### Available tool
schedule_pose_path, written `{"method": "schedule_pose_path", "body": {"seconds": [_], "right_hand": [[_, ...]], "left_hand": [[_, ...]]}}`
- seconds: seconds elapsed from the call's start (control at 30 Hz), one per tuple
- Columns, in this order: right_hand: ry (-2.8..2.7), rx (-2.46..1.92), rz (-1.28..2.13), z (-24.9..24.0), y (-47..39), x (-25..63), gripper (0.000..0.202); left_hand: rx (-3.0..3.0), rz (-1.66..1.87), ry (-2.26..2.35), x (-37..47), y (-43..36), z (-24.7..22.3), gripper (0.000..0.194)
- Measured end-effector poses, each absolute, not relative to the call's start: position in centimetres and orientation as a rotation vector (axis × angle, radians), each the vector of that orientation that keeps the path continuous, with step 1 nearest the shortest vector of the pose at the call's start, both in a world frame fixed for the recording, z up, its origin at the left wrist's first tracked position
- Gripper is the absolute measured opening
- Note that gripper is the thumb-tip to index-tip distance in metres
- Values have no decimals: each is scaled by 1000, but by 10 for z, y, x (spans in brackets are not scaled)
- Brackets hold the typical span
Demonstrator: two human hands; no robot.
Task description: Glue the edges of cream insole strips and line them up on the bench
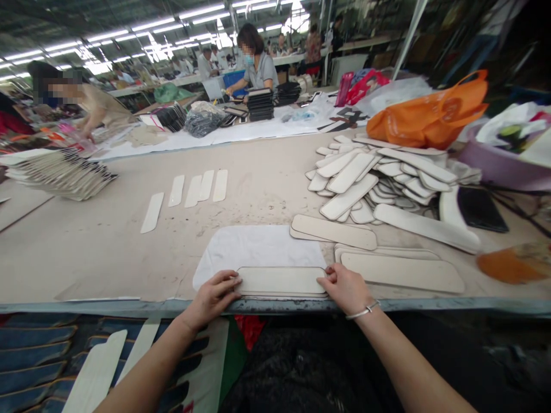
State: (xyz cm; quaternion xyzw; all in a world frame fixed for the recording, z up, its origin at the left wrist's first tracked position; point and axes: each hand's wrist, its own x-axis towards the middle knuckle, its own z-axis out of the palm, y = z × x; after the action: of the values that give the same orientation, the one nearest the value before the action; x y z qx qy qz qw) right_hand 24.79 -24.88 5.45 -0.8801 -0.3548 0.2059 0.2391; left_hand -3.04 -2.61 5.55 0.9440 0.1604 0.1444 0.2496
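Note:
A long off-white panel (282, 280) with rounded corners and a dark edge lies in front of me at the table's near edge. At least one more panel shows under it. My left hand (216, 295) grips its left end, fingers and thumb closed against the edge. At the opposite end, the thumb and fingers of my right hand (345, 287) pinch the right corner. Beneath the panels, a white sheet (258, 246) with rounded corners spreads over the table (129, 264). Right of my right hand are stacked longer off-white panels (400, 271), with another pair of panels (333, 231) just behind.
A loose heap of off-white panels (353, 172) sits at the back right, before an orange bag (430, 115). Several small pale strips (205, 185) lie left of centre. A leaning stack of pieces (64, 172) stands far left. Co-workers (258, 69) are across the table.

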Motion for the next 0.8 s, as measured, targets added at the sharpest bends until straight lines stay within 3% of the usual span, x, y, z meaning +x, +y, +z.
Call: {"method": "schedule_pose_path", "body": {"seconds": [0.2, 0.8], "right_hand": [[-969, -2417, 567, 57, -249, 248, 15], [-960, -2401, 600, 57, -248, 250, 15]], "left_hand": [[2711, 425, 201, -35, -22, 49, 27], [2724, 400, 225, -34, -19, 44, 24]]}}
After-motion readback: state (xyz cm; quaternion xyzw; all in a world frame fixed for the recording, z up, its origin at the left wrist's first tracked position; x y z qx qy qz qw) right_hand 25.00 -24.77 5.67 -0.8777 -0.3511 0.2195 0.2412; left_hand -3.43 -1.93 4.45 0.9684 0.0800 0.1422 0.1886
